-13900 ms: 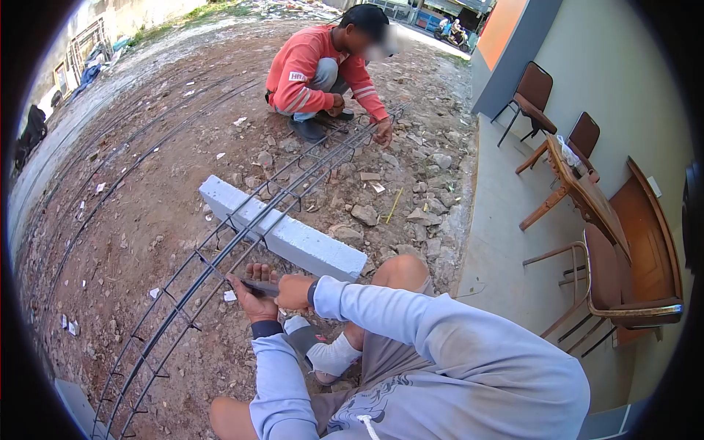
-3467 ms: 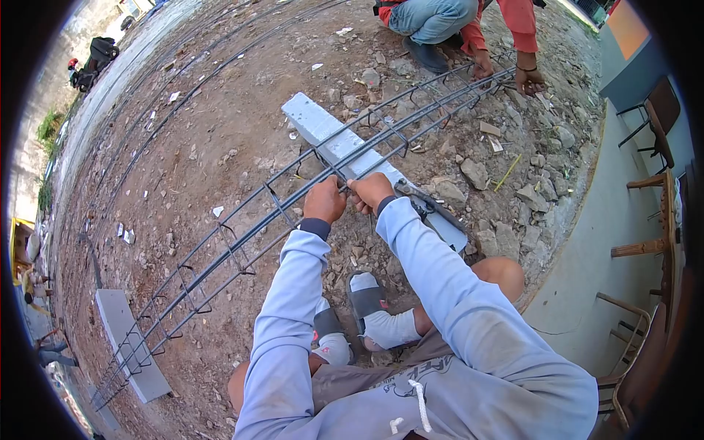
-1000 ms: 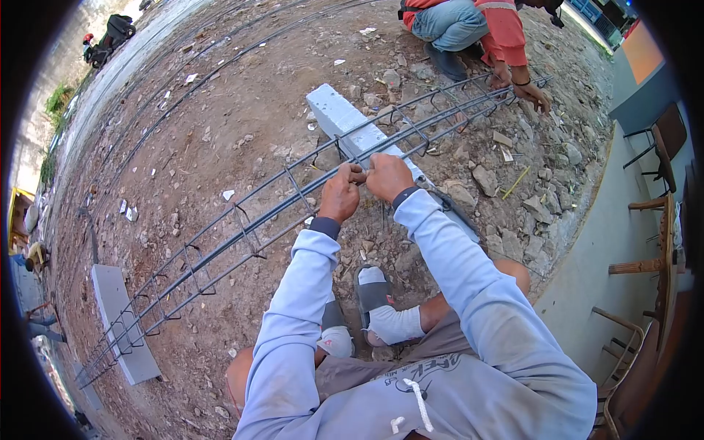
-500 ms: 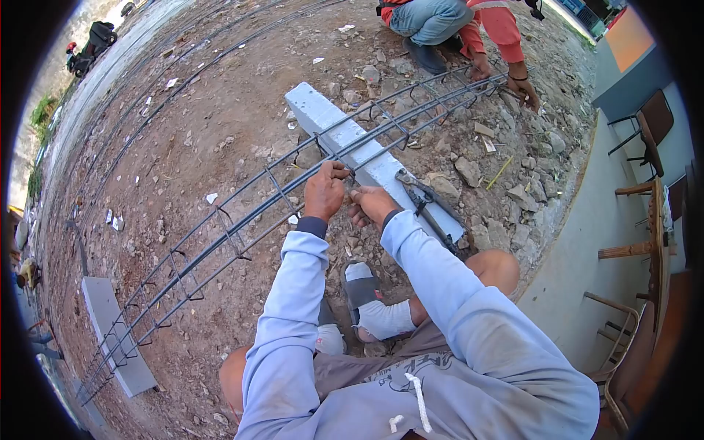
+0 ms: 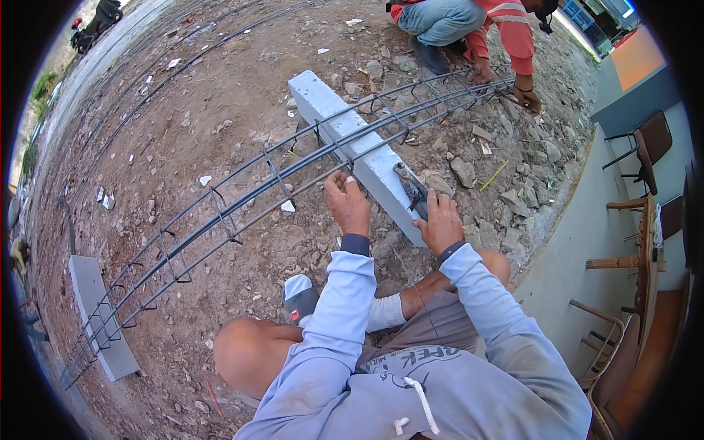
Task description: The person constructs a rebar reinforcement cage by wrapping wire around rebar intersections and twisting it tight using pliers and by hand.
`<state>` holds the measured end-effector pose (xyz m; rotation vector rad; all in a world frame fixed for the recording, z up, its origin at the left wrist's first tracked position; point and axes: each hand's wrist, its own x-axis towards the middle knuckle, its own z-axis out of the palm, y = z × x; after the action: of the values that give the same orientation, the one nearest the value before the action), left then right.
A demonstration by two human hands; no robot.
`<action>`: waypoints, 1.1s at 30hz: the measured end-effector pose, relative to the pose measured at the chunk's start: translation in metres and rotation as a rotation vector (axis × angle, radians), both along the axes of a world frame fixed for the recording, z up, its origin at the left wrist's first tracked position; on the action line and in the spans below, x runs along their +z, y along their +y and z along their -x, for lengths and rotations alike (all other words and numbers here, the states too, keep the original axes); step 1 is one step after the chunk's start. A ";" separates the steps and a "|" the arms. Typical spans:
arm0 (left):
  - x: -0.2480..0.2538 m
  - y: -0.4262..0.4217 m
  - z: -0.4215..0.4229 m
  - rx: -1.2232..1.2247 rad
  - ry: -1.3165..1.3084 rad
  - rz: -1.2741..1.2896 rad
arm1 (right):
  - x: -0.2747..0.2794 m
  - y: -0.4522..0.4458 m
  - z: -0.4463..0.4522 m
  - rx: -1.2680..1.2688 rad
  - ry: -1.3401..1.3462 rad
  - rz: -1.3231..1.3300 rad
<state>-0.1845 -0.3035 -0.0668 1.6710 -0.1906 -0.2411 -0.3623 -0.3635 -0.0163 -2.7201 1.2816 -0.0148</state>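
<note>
My left hand (image 5: 348, 209) is closed in a pinch at the lower bar of a long rebar cage (image 5: 275, 176); what its fingertips hold is too small to make out. The cage of steel bars and bent stirrups rests across a pale, light-coloured block (image 5: 345, 125). On the near end of that block lies a dark hand tool (image 5: 412, 188), its exact kind unclear. My right hand (image 5: 440, 226) is over it, thumb on one side and fingers on the other, hiding most of it. A thin wire (image 5: 419, 293) shows above my lap.
A second block (image 5: 103, 319) supports the cage's far left end. Across the cage, a crouching co-worker in red sleeves (image 5: 513, 48) has both hands at its other end. Loose bars (image 5: 139, 92) lie at upper left. Rubble (image 5: 469, 172) covers the right; chairs (image 5: 649, 143) stand beyond.
My right hand has left the bars beside my left hand and moved right onto the dark tool. My left hand has shifted slightly right and down. My view and legs have shifted too.
</note>
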 end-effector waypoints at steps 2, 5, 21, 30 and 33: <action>-0.012 -0.002 -0.003 -0.063 0.221 0.055 | 0.001 0.003 -0.001 0.019 0.003 -0.028; -0.012 -0.004 -0.014 -0.170 0.635 0.273 | 0.014 0.005 -0.013 -0.109 -0.009 -0.147; -0.017 0.007 -0.028 -0.254 0.879 0.372 | 0.039 -0.015 -0.074 0.114 -0.055 -0.500; -0.027 0.004 -0.025 -0.240 0.885 0.456 | 0.052 -0.004 -0.090 0.209 0.336 -0.144; -0.026 0.005 -0.025 -0.242 0.883 0.458 | 0.045 0.000 -0.091 0.194 0.332 -0.089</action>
<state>-0.1595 -0.2981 -0.0927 0.9678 0.2103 -1.0073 -0.2712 -0.3639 0.0284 -2.8372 1.0478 0.5209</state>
